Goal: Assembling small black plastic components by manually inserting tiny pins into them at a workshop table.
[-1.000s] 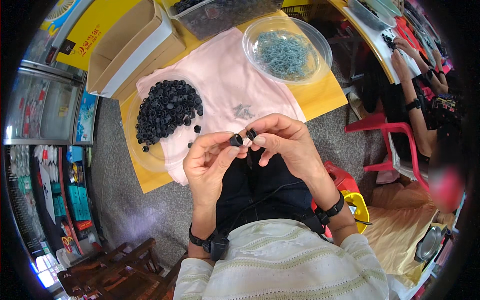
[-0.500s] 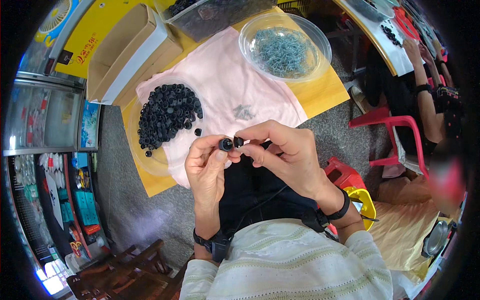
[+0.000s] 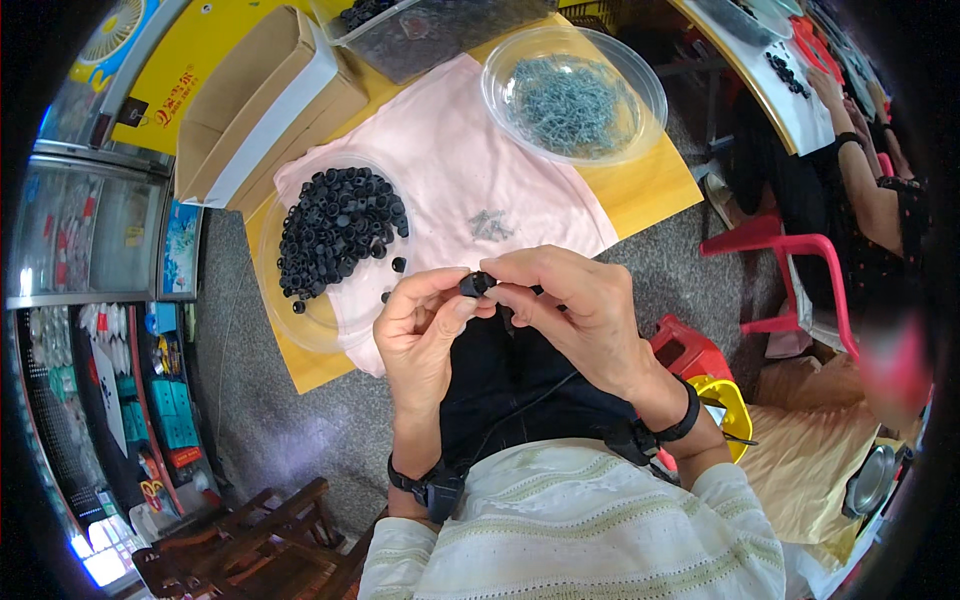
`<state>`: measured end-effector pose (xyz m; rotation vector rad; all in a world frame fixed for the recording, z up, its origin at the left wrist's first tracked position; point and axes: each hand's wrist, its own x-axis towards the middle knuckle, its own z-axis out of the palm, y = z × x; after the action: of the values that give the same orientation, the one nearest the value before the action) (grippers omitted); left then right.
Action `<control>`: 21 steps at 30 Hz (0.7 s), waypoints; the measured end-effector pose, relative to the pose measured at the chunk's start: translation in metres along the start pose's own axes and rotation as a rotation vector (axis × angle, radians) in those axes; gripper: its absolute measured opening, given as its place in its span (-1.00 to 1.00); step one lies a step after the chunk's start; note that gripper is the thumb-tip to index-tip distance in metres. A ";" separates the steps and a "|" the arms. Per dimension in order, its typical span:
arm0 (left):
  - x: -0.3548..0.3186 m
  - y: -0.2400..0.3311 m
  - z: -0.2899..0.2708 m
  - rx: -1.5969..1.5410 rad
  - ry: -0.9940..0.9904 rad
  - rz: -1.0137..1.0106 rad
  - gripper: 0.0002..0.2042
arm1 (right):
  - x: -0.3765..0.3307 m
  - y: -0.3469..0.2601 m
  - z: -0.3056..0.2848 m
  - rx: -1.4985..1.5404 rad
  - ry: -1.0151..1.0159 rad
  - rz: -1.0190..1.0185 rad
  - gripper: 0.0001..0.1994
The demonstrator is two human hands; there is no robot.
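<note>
A small black round plastic part (image 3: 476, 284) is pinched between the fingertips of my left hand (image 3: 420, 330) and my right hand (image 3: 570, 305), just above my lap. Beyond my hands, a clear shallow dish (image 3: 300, 325) holds a heap of several similar black parts (image 3: 335, 228). A small cluster of grey metal pieces (image 3: 490, 224) lies on the pink cloth (image 3: 450, 170). A clear bowl (image 3: 640, 75) at the far right holds many grey metal pieces (image 3: 570, 100).
A yellow table (image 3: 640, 190) bears the cloth, an open cardboard box (image 3: 265, 100) and a clear bin of dark parts (image 3: 430, 35). A red plastic chair (image 3: 790, 270) stands right. Another person's arm (image 3: 865, 180) rests at a far table. A glass cabinet (image 3: 90, 230) stands left.
My hands have drawn closer together on the black part and sit a little lower in view. The view has shifted slightly.
</note>
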<state>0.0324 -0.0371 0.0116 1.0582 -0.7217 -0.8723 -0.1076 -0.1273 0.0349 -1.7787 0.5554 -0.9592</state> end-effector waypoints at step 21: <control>0.004 -0.002 -0.002 -0.034 -0.066 -0.087 -0.78 | -0.005 0.010 -0.001 0.120 -0.016 0.030 -0.75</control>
<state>0.0355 -0.0401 0.0091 1.0408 -0.7177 -0.9946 -0.1104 -0.1282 0.0239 -1.6652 0.5027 -0.9378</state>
